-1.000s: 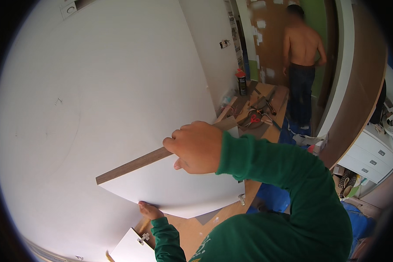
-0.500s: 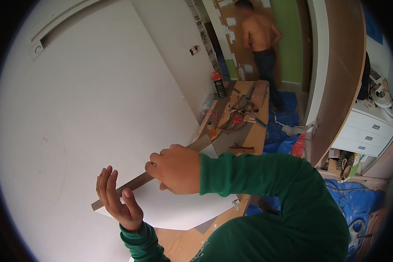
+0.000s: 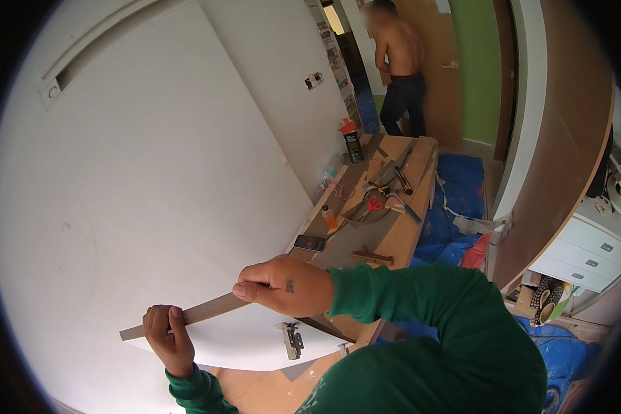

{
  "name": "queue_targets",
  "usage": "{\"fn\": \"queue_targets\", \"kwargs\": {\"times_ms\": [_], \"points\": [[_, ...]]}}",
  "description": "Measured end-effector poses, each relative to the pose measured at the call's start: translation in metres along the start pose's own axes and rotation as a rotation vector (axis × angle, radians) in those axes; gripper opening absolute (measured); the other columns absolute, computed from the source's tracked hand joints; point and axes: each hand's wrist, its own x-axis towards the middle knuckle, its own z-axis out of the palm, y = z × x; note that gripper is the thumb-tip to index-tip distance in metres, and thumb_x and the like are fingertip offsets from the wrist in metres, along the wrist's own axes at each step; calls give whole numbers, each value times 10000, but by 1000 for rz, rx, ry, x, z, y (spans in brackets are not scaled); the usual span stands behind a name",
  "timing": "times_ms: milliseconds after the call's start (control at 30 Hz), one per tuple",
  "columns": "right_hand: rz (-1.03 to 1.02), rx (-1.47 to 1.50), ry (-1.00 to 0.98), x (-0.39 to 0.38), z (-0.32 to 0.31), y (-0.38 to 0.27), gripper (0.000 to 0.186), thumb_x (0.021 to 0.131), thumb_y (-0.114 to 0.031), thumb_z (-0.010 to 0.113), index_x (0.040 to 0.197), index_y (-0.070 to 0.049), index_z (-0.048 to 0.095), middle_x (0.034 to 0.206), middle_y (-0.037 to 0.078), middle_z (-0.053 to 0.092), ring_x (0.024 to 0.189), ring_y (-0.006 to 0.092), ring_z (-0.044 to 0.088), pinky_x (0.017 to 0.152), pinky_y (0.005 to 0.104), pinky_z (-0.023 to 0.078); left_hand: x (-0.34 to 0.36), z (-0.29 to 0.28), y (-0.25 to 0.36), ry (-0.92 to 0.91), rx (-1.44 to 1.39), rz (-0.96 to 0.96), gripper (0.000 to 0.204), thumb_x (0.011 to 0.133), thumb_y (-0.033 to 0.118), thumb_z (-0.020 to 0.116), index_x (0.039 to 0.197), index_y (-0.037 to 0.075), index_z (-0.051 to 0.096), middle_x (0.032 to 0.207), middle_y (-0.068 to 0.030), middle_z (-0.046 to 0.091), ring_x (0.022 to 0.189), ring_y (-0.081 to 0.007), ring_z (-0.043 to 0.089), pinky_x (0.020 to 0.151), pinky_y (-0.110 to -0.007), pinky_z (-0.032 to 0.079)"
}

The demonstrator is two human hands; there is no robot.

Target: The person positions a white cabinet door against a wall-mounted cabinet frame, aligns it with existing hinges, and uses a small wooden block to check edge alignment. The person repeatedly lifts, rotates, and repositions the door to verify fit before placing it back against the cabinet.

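A white board [image 3: 234,345] with a grey-brown wood-look edge [image 3: 207,310] is held tilted over the wooden worktop [image 3: 252,393] beside the white wall. My left hand [image 3: 167,334] is closed over that edge near its left end. My right hand [image 3: 283,286] is closed on the same edge, higher and to the right. A metal hinge [image 3: 292,341] sits on the board's white face below my right hand. A black phone [image 3: 309,243] lies on the worktop beyond.
Red scissors [image 3: 374,204], tools, a small orange bottle [image 3: 330,219] and a red-topped can [image 3: 352,145] stand or lie on the worktop. A shirtless person [image 3: 403,48] stands at a door behind. Right are a curved brown panel [image 3: 566,172], white drawers [image 3: 586,255] and blue sheeting [image 3: 455,193].
My left hand has moved from below, through an open pose, onto the edge and closed. The board now sits lower-left with a hinge exposed. The view has shifted; the other person has changed stance.
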Motion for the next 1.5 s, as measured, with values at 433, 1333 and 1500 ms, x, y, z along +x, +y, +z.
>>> {"fn": "queue_targets", "kwargs": {"times_ms": [433,1333,1500], "points": [[117,128,-246,-72,-27,116,426,1112,-425,512,1006,-49,681,758,124,605,713,266,580,709,411,478,12,44,138,-68,-41,-70,220,859,252,752,865,37,705,718,-61,645,761,-252,556,814,-402,391],[1389,-542,-303,-567,-60,481,601,938,-594,632,1161,-57,782,1194,218,756,1141,411,708,1022,506,546,-12,50,146,82,3,-174,353,1000,229,522,711,42,442,727,-78,405,775,-242,432,707,-402,330],[1405,-502,-296,-548,-46,502,631,951,-581,645,1245,-31,740,1254,214,739,1189,412,685,1040,483,535,-19,44,149,97,-20,-224,411,1051,297,512,734,35,518,746,-70,449,788,-235,460,720,-390,352]]}}
